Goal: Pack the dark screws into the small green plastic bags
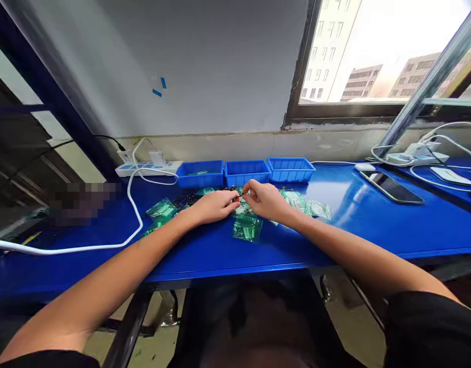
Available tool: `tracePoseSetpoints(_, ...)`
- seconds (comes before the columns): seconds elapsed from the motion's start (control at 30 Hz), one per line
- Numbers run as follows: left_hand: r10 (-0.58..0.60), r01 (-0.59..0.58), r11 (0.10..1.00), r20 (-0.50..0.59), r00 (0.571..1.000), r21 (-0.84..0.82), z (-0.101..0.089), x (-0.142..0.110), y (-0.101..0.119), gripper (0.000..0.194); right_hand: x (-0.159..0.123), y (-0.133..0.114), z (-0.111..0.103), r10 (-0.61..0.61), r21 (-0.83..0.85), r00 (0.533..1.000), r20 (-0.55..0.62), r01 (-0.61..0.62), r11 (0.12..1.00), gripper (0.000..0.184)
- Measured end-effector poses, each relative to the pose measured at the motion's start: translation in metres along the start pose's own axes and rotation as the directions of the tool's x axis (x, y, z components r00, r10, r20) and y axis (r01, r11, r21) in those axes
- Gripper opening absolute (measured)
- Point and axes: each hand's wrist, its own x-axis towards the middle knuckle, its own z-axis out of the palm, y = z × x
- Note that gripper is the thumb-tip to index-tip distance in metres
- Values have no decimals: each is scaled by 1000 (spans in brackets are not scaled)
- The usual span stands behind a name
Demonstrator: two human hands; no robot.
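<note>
My left hand (215, 206) and my right hand (269, 201) meet over the middle of the blue table, fingertips pinched. Between them is a small, thin black piece (240, 195), gripped from both sides; its exact kind is too small to make out. Under and in front of the hands lie clear, green-tinted plastic bags, one of them a small bag (248, 230) with pale pieces inside. Other green-tinted bags (161, 209) lie left of my left hand, beside a heap of small black parts (186, 199). To the right of my right hand are more small bags (319, 208).
Along the wall stand three blue bins: left (200, 179), middle (248, 179) and right (291, 175). A white power strip (168, 166) and white cable (134, 204) are at left. A phone (392, 187) lies at right, near another power strip (417, 157). A blurred patch covers something at far left.
</note>
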Motion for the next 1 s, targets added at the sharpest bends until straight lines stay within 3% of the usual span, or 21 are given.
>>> tracePoseSetpoints(0.5, -5, 5, 1000, 30, 1000, 21, -2, 0, 0, 19, -1, -3, -3, -23, -4, 1000, -7, 23, 1000, 12)
tracePoseSetpoints(0.83, -27, 28, 1000, 47, 999, -4, -4, -1, 2, 19, 3, 6, -11, -54, -43, 994, -93, 50, 998, 11)
tracePoseSetpoints(1.0, -25, 25, 1000, 51, 998, 2, -6, -2, 3, 21, 14, 29, -16, 76, 3, 985, -153, -76, 997, 5)
